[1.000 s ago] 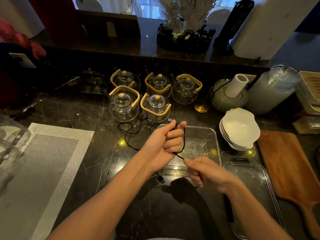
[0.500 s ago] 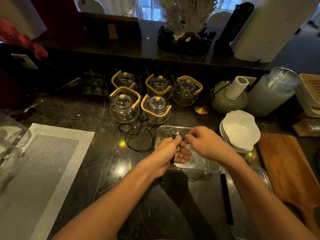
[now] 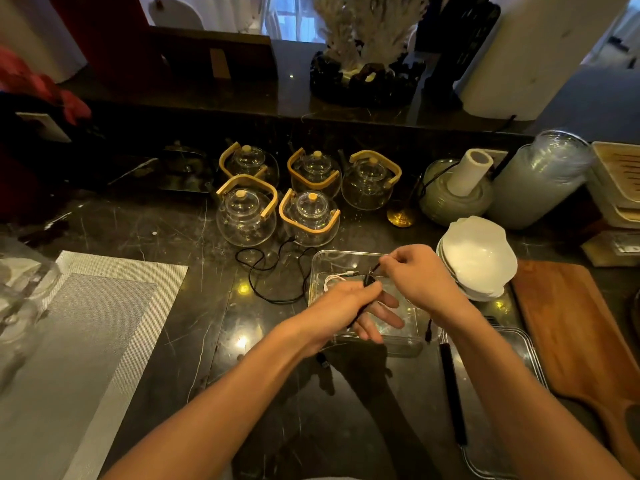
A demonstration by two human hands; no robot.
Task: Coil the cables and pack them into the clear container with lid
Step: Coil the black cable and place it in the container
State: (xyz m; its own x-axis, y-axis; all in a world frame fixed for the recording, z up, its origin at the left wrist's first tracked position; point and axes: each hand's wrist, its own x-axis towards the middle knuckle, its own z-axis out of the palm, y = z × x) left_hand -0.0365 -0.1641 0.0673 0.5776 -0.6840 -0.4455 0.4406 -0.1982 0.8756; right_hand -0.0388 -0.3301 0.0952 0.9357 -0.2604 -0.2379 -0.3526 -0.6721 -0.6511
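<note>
A clear plastic container (image 3: 349, 259) sits on the dark marble counter at centre. Inside it lies a coiled white cable (image 3: 334, 280). My left hand (image 3: 349, 306) hovers over the container with a black cable (image 3: 360, 308) wound around its fingers. My right hand (image 3: 419, 275) pinches the same black cable near its upper end, just above my left thumb. A cable end dangles below my right wrist. A second black cable (image 3: 273, 268) lies loose on the counter left of the container. The clear lid (image 3: 519, 362) with a black strip lies at the right front.
Several glass teapots (image 3: 247, 216) with wooden handles stand behind the container. Stacked white bowls (image 3: 479, 254) sit to its right, next to a wooden cutting board (image 3: 575, 334). A grey woven placemat (image 3: 79, 337) lies at the left. A paper roll and jars stand at the back right.
My right hand has swung from the near side up and over to the far side of my left hand, carrying the black cable around it. Both hands now sit lower over the container.
</note>
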